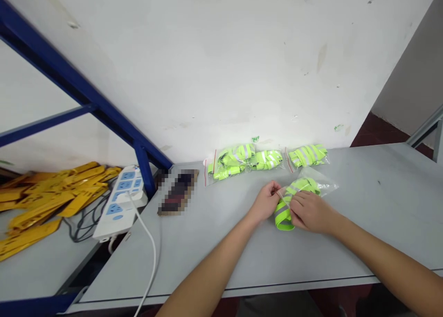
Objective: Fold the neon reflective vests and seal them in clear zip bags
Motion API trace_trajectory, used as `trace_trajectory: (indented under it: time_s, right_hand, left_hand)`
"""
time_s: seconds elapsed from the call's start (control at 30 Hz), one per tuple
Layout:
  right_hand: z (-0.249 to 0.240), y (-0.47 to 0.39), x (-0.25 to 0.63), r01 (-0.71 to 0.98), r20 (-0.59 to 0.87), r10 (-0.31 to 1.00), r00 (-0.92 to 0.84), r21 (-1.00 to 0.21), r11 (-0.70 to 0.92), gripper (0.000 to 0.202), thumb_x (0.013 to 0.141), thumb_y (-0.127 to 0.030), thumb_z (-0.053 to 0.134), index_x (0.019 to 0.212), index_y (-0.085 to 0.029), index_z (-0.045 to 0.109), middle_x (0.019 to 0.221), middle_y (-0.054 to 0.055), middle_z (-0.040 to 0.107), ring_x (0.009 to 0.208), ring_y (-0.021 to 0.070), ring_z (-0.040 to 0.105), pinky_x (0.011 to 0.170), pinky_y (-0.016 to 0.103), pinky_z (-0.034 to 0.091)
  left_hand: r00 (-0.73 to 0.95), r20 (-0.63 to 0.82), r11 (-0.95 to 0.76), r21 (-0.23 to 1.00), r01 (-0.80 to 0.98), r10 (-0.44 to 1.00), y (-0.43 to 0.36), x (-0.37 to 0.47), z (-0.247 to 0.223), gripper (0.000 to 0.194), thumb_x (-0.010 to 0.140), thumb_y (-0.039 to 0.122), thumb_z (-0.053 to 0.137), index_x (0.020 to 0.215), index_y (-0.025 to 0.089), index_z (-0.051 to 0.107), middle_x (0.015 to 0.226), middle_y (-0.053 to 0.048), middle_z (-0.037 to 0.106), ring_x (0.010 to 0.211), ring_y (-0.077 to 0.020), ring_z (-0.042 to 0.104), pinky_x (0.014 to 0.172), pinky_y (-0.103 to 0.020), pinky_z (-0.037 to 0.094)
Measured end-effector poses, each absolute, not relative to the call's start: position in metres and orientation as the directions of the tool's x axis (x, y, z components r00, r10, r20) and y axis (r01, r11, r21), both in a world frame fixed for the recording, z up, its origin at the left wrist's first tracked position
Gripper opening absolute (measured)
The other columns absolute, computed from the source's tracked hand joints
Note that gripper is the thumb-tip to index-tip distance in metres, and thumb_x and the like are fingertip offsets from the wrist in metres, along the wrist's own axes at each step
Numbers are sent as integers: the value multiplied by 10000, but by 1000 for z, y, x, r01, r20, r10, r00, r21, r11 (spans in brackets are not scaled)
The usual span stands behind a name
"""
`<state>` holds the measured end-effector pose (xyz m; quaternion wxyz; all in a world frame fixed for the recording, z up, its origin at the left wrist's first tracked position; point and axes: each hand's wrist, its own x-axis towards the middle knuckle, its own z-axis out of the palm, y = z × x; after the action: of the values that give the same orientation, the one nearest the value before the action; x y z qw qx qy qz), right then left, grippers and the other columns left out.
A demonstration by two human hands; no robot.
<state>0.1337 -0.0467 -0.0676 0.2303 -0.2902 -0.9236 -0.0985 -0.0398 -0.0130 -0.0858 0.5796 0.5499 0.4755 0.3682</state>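
A neon-green strap bundle with grey reflective stripes [283, 214] lies partly inside a clear plastic bag [322, 181] on the grey table. One looped end sticks out of the bag's mouth, toward me. My left hand [266, 200] pinches the left edge of the bag's opening. My right hand [311, 212] is closed around the bag's edge and the strap on the right side, its fingertips partly hidden. Behind them, along the wall, sit several bagged green straps [237, 158] on the left and another bagged strap [308, 155] on the right.
A pixelated flat object [178, 192] rests on the table [214, 243] to the left. Farther left are a white power strip [117, 206] with a white cable [154, 248], a blue metal frame [104, 104] and a pile of yellow strips [58, 192].
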Motion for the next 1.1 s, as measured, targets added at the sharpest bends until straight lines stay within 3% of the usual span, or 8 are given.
trace_trajectory:
  time_s: [0.13,0.3,0.43,0.5,0.57,0.73,0.9,1.1]
  right_hand:
    - [-72,-53,126,621,474,533,-701,40,782,175,803,-147,454,639,-193,498,563,-2,516,537,144,438,562,288,273]
    - [-72,-48,129,788,456,721,-522,-67,612,182,839,-162,456,668,-180,518,587,13,545,563,153,479,602,294,297]
    - [-62,-44,139,738,342,741,-578,-169,653,183,899,-314,488,887,-153,574,809,65,622,714,185,544,712,319,356]
    - [-60,-44,141,678,325,694,-643,-181,713,446,827,-482,591,1102,-133,546,994,118,620,871,240,557,800,364,368]
    - [-62,-45,140,661,327,667,-670,-148,736,636,755,-542,655,1220,-138,498,1067,138,604,937,277,545,826,393,368]
    - [-80,-43,135,674,422,632,-650,-65,736,341,815,-318,596,1118,-165,560,910,81,630,834,229,567,779,352,377]
    - [-85,-37,136,691,630,540,-558,-7,723,100,819,-145,504,882,-177,575,687,23,600,632,163,520,695,293,377]
    - [-80,-37,138,743,728,501,-468,16,669,293,866,-56,450,619,-213,440,507,-48,454,492,119,360,606,250,322]
  left_hand:
    - [124,-109,93,987,131,986,-13,-35,-88,278,743,403,650,694,178,494,599,63,469,556,-84,414,533,-203,351]
    - [-6,-192,192,980,-52,981,-13,-34,-89,318,755,407,625,683,207,388,533,84,439,456,-69,375,439,-180,288]
    - [-16,-236,233,967,-106,972,-14,-33,-87,324,761,417,620,704,219,369,529,81,464,435,-79,412,408,-181,316]
    - [-22,-237,233,967,-106,971,-15,-33,-86,314,766,409,617,710,220,372,531,80,468,440,-82,422,411,-183,332]
    - [-13,-238,236,966,-106,971,-16,-33,-85,318,769,413,618,712,219,373,536,79,470,445,-82,423,413,-183,333]
    - [106,-204,213,974,-82,973,-17,-34,-86,351,812,460,565,696,221,335,541,92,395,452,-73,354,431,-186,311]
    - [213,-10,-53,956,287,977,-23,-38,-80,313,916,407,397,675,216,334,588,59,398,527,-106,397,506,-222,322]
    - [340,111,-337,592,732,934,-32,-42,-63,253,931,256,328,704,214,431,686,-9,546,654,-171,520,571,-265,316]
